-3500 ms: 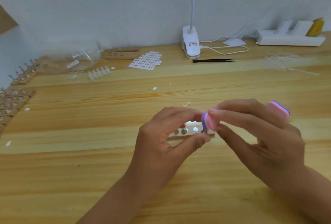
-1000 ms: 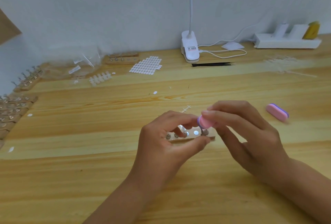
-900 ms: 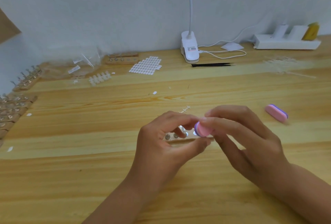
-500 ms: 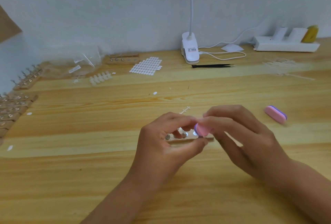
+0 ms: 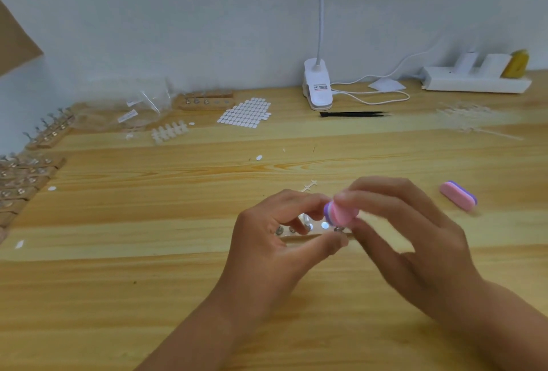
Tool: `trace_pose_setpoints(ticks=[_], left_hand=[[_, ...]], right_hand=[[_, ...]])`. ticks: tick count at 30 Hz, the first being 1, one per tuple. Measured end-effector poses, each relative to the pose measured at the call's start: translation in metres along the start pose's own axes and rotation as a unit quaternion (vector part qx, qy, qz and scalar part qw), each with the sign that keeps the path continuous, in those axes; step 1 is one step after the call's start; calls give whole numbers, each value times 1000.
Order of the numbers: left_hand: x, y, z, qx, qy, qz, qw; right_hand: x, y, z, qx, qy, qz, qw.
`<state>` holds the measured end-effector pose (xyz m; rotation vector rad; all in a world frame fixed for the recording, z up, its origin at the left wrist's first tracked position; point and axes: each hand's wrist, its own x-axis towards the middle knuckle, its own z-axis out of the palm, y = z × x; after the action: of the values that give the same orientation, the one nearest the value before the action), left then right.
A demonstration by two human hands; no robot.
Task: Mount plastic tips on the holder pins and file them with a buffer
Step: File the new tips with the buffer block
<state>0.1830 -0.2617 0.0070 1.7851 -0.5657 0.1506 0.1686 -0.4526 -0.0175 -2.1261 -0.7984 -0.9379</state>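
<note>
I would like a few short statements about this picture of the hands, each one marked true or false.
1. The left hand grips the holder. True.
2. The right hand pinches a pink buffer. True.
3. A second buffer lies left of both hands. False: it lies on the table, to their right.
4. The tweezers touch the second buffer. False: they lie far back, by the lamp.
</note>
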Motion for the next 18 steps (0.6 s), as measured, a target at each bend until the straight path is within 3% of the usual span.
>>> trace_pose_setpoints(ticks=[2,7,11,16,18], left_hand=[[-1,1,-1,4,-11,13,1000],[0,0,-1,-13,0,-9,1000],[-1,1,-1,-26,-16,14,999],[-1,1,-2,-49,-5,9,999],[-1,2,0,-47,-14,5,999]], right_hand=[[-2,-2,1,-6,-8,-31,999],[2,10,-9,-24,15,22,999],[-1,0,-1,-1,13,-26,1000],[4,9,-11,-34,41,41,998],[1,-1,-6,-36,53,0,998]])
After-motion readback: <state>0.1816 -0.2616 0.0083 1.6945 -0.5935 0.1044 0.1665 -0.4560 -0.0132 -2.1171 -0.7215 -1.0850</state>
